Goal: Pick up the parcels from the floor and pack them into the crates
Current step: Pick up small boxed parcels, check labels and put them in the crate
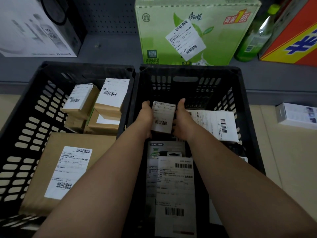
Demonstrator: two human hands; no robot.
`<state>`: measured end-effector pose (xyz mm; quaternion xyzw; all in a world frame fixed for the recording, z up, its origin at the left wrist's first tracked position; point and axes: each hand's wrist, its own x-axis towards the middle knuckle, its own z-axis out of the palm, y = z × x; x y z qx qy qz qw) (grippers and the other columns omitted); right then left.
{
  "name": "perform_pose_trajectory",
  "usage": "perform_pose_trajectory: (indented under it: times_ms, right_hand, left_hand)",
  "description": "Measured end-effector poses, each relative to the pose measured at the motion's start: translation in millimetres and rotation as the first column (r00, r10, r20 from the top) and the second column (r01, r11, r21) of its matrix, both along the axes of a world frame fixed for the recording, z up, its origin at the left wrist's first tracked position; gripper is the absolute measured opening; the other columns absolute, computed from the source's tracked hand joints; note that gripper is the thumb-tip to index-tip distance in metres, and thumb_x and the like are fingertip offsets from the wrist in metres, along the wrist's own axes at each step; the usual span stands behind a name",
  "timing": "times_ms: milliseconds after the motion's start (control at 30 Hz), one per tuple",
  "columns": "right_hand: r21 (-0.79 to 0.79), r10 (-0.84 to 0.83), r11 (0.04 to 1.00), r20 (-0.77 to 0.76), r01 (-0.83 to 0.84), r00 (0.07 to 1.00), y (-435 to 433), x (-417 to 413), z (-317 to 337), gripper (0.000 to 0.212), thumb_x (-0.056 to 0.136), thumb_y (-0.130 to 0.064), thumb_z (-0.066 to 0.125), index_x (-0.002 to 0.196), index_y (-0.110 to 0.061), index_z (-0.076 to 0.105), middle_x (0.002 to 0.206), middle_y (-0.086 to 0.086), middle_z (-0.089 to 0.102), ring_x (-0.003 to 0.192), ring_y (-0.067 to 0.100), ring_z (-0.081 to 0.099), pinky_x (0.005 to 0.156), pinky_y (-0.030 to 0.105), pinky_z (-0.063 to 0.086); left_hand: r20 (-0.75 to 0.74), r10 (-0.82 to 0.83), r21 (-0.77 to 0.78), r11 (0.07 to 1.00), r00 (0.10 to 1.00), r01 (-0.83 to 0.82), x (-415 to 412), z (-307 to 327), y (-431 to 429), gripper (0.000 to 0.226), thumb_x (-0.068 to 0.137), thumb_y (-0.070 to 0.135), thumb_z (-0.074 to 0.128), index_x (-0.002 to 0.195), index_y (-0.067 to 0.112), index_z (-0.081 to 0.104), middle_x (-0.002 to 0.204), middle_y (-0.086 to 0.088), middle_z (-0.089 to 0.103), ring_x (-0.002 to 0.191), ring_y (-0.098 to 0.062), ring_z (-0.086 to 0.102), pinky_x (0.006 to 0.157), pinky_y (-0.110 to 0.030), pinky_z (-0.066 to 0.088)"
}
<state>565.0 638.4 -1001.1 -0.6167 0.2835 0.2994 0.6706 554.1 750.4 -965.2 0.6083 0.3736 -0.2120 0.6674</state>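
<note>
The packing is looking well under way rather than finished. The left hand (145, 117) and the right hand (182, 121) are both gripping a small parcel (163, 117), one on each side with thumbs lying along its edges, and are holding it low inside the right crate (188, 69), toward that crate's twelve o'clock end. Whether it is already resting on the bottom I cannot tell. Two flat parcels are already lying in this crate: a white labelled parcel (219, 124) at three o'clock of the hands and a long labelled parcel (175, 186) at six o'clock, between the forearms. The left crate (85, 65), sitting at nine o'clock, is holding a large brown parcel (68, 169) at its near end and a stack of small brown boxes (96, 107) at its far end, so it is appearing fairly full. Outside the crates, a white box (296, 115) is lying on the floor at three o'clock, and it is probably waiting to be picked up; anything else left on the floor is falling outside the view.
</note>
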Motion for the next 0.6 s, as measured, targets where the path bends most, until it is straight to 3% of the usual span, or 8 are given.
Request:
perform_pose_trajectory:
  times_ms: [133, 200, 267, 333, 400, 433, 500, 600]
  right_hand:
    - [0.077, -0.024, 0.997, -0.054, 0.028, 0.998, 6, 0, -5, 0.088, 0.088, -0.081, 0.021, 0.139, -0.017, 0.053, 0.134, 0.015, 0.060, 0.119, 0.030, 0.059, 0.102, 0.044, 0.049]
    - [0.062, -0.059, 0.996, -0.090, 0.065, 0.994, 5, 3, -19, 0.098, 0.077, -0.091, 0.026, 0.139, -0.019, 0.053, 0.135, 0.014, 0.060, 0.115, 0.030, 0.061, 0.103, 0.047, 0.049]
    - [0.074, -0.050, 0.996, -0.083, 0.057, 0.995, 2, 7, -31, 0.107, 0.067, -0.095, 0.029, 0.139, -0.020, 0.052, 0.138, 0.014, 0.059, 0.113, 0.029, 0.062, 0.100, 0.047, 0.051]
    - [0.084, -0.017, 0.996, -0.090, 0.024, 0.996, 4, 2, -10, 0.098, 0.078, -0.091, 0.024, 0.139, -0.018, 0.050, 0.137, 0.015, 0.058, 0.104, 0.026, 0.064, 0.084, 0.043, 0.054]
    - [0.139, 0.037, 0.990, -0.058, -0.028, 0.998, 2, 2, 1, 0.086, 0.090, -0.079, 0.020, 0.141, -0.016, 0.048, 0.137, 0.012, 0.056, 0.095, 0.022, 0.063, 0.070, 0.040, 0.051]
    - [0.195, 0.041, 0.980, -0.070, -0.027, 0.997, 0, 6, 0, 0.083, 0.093, -0.076, 0.020, 0.145, -0.016, 0.044, 0.142, 0.012, 0.052, 0.100, 0.022, 0.061, 0.074, 0.042, 0.049]
    - [0.261, 0.045, 0.965, -0.067, -0.026, 0.997, -1, 12, 11, 0.080, 0.095, -0.074, 0.023, 0.151, -0.019, 0.036, 0.153, 0.014, 0.042, 0.128, 0.028, 0.051, 0.099, 0.051, 0.043]
    - [0.281, 0.050, 0.958, 0.016, -0.053, 0.999, -3, 22, 33, 0.068, 0.099, -0.064, 0.036, 0.153, -0.024, 0.033, 0.153, 0.010, 0.042, 0.140, 0.032, 0.040, 0.110, 0.052, 0.033]
  left_hand:
    - [-0.084, -0.006, -0.051, 0.999, 0.996, 0.001, -3, 1, 1, 0.048, 0.109, 0.044, 0.020, 0.081, 0.019, 0.049, 0.077, 0.000, 0.050, 0.067, -0.018, 0.049, 0.063, -0.035, 0.035]
    - [-0.112, 0.004, -0.122, 0.992, 0.994, -0.018, -4, 1, 0, 0.048, 0.109, 0.046, 0.022, 0.081, 0.019, 0.049, 0.081, -0.005, 0.053, 0.073, -0.022, 0.052, 0.063, -0.036, 0.038]
    - [-0.115, -0.008, -0.158, 0.987, 0.993, -0.010, -4, 1, 0, 0.049, 0.108, 0.050, 0.023, 0.090, 0.018, 0.056, 0.085, -0.008, 0.058, 0.077, -0.023, 0.056, 0.062, -0.036, 0.042]
    - [-0.096, -0.017, -0.154, 0.988, 0.995, 0.002, 0, -1, 3, 0.054, 0.106, 0.054, 0.024, 0.113, 0.016, 0.062, 0.090, -0.008, 0.061, 0.080, -0.024, 0.058, 0.064, -0.035, 0.043]
    - [-0.063, -0.035, -0.125, 0.992, 0.997, 0.027, 5, 0, 6, 0.056, 0.105, 0.057, 0.023, 0.137, 0.021, 0.053, 0.104, -0.007, 0.060, 0.090, -0.025, 0.058, 0.072, -0.036, 0.045]
    - [-0.048, -0.055, -0.131, 0.990, 0.997, 0.049, 7, 3, 7, 0.060, 0.104, 0.060, 0.022, 0.145, 0.023, 0.048, 0.122, -0.008, 0.060, 0.107, -0.028, 0.057, 0.087, -0.043, 0.045]
    - [0.009, -0.113, -0.148, 0.982, 0.994, 0.113, 16, 6, 10, 0.069, 0.101, 0.066, 0.021, 0.151, 0.024, 0.043, 0.155, -0.012, 0.043, 0.143, -0.035, 0.037, 0.115, -0.059, 0.026]
    - [0.095, -0.124, -0.201, 0.969, 0.988, 0.141, 28, 20, 10, 0.075, 0.098, 0.072, 0.018, 0.152, 0.025, 0.042, 0.159, -0.015, 0.038, 0.146, -0.039, 0.033, 0.117, -0.060, 0.022]
